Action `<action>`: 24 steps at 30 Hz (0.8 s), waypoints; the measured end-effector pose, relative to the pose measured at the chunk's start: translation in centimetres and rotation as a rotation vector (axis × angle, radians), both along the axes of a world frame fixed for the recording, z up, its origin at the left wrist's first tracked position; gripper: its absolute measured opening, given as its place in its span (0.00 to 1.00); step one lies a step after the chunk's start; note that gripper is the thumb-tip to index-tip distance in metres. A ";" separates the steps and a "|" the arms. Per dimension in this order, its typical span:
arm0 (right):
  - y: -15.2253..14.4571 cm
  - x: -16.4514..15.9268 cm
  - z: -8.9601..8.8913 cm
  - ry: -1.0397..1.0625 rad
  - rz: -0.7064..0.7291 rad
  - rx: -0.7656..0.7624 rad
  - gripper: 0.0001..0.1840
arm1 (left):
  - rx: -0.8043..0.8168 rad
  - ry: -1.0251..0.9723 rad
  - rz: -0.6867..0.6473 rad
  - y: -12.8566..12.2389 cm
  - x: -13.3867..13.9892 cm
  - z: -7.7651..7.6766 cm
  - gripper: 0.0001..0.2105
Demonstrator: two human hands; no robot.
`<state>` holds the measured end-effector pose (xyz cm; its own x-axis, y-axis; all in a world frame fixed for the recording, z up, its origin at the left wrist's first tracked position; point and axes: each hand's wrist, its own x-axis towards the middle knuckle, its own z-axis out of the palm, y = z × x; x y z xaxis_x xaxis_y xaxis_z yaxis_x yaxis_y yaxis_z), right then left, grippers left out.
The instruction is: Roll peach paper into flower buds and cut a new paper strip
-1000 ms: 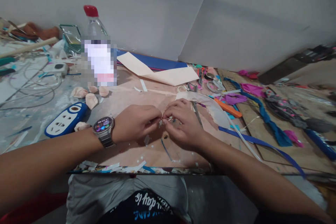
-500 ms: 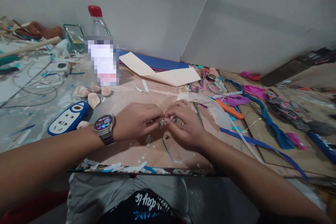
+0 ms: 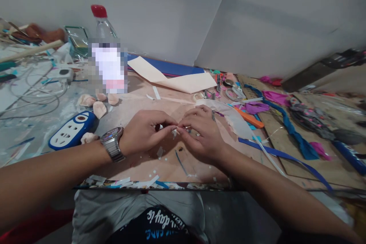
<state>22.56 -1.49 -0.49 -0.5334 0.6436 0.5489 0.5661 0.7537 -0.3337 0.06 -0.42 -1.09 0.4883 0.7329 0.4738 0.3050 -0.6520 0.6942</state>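
Over the middle of the work table [image 3: 137, 103], my left hand [image 3: 145, 129] and my right hand [image 3: 201, 131] meet fingertip to fingertip. Both are closed in a pinch. A small whitish piece [image 3: 174, 133] shows just below the joined fingertips, mostly hidden, so its kind is unclear. The left wrist wears a metal-band watch [image 3: 113, 143]. Behind the right hand lies a sheet of thin white material [image 3: 228, 116]. To the left of my left hand sit several pale pink, petal-like pieces [image 3: 99, 109].
A blue and white power strip [image 3: 71, 130] lies left. Behind stand a red-capped bottle [image 3: 105, 24] and a blurred lit screen [image 3: 108, 65]. A folded cream strip [image 3: 171, 82] lies at the back. An orange cutter [image 3: 248, 117] and a blue ribbon [image 3: 286, 156] lie right.
My left hand has turned slightly, opening a gap between thumb and fingers behind the pinch. The fingertips of both hands stay together. The whole view has shifted a little.
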 end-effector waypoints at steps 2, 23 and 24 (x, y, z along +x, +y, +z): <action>0.0 0.0 -0.1 0.004 -0.016 0.021 0.04 | 0.022 -0.013 -0.014 0.0 0.0 -0.1 0.06; -0.2 -0.1 0.2 0.039 -0.053 0.030 0.03 | -0.287 -0.073 -0.009 0.0 0.3 0.6 0.07; -0.2 -0.1 0.2 0.038 -0.053 0.030 0.03 | -0.316 -0.078 -0.016 0.1 0.3 0.5 0.07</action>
